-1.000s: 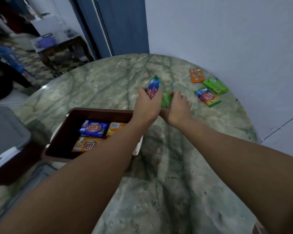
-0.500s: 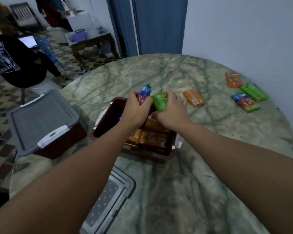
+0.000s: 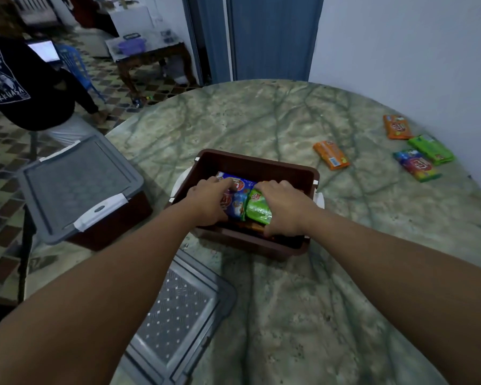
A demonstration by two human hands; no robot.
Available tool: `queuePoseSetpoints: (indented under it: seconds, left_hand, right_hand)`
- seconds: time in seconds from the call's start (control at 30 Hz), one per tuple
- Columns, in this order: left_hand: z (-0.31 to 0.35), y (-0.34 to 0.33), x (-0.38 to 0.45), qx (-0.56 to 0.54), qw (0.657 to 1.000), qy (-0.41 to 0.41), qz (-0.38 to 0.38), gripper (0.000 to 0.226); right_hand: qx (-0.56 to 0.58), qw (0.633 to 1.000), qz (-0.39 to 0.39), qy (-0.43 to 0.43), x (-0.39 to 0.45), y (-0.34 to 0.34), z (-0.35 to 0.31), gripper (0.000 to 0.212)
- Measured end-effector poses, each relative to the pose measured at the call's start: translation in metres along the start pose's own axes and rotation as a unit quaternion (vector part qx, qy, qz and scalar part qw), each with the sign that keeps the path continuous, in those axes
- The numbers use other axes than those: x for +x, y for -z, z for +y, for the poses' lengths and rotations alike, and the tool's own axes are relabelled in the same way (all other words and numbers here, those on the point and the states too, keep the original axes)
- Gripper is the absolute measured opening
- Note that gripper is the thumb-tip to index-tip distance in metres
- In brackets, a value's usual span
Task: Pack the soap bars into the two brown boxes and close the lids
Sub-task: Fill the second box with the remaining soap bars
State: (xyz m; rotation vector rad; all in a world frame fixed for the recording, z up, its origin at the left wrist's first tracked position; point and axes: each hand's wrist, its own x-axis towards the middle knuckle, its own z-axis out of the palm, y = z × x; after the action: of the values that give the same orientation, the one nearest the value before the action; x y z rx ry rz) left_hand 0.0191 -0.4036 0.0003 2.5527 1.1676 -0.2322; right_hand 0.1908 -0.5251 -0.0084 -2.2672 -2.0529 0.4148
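An open brown box (image 3: 257, 164) stands mid-table with several soap bars inside. My left hand (image 3: 208, 202) grips a blue soap bar (image 3: 238, 200) down inside the box. Beside it my right hand (image 3: 282, 208) grips a green soap bar (image 3: 257, 209), also inside the box. Orange bars lie under them, mostly hidden. A second brown box (image 3: 117, 223) with a grey lid (image 3: 75, 182) shut on it sits at the left. A loose grey lid (image 3: 178, 318) lies near the front edge. On the table to the right lie an orange bar (image 3: 331, 155), another orange bar (image 3: 396, 127), a green bar (image 3: 431, 149) and a multicoloured bar (image 3: 415, 165).
The round marble table (image 3: 289, 301) stands against a white wall on the right. A person in a black shirt (image 3: 17, 84) sits on the left at a laptop. A small wooden table (image 3: 147, 54) stands behind, near a blue door.
Both hands came from above the far table to the box and went down into it with the blue and green bars. The view swung left, showing the closed box.
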Motion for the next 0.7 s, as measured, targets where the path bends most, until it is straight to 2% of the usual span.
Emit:
queuePoseSetpoints:
  seconds: [0.1, 0.17, 0.4, 0.5, 0.57, 0.63, 0.7]
  left_hand:
    - [-0.004, -0.005, 0.002, 0.015, 0.999, -0.013, -0.026, 0.072]
    - [-0.003, -0.004, 0.004, 0.045, 0.998, -0.028, -0.031, 0.071]
    - [0.003, -0.008, 0.007, 0.085, 0.993, -0.078, 0.014, 0.051]
    - [0.005, -0.009, 0.008, 0.102, 0.991, -0.081, 0.022, 0.052]
    - [0.001, -0.009, 0.009, 0.100, 0.993, -0.067, 0.014, 0.062]
    - [-0.007, -0.007, 0.008, 0.080, 0.995, -0.047, 0.025, 0.081]
    - [-0.014, -0.003, 0.007, 0.072, 0.992, -0.039, 0.096, 0.089]
  right_hand:
    - [-0.019, 0.999, -0.035, 0.017, 0.000, -0.003, 0.000, 0.109]
    - [-0.035, 0.999, -0.033, 0.022, 0.000, -0.005, 0.002, 0.106]
    - [-0.100, 0.994, -0.024, 0.027, 0.001, -0.013, 0.003, 0.094]
    - [-0.107, 0.994, 0.001, 0.013, -0.001, -0.012, 0.002, 0.090]
    - [-0.085, 0.995, 0.052, -0.001, -0.004, -0.010, -0.002, 0.077]
    - [-0.045, 0.983, 0.169, -0.055, -0.007, -0.010, -0.003, 0.057]
    - [-0.015, 0.948, 0.279, -0.152, -0.009, -0.007, 0.002, 0.046]
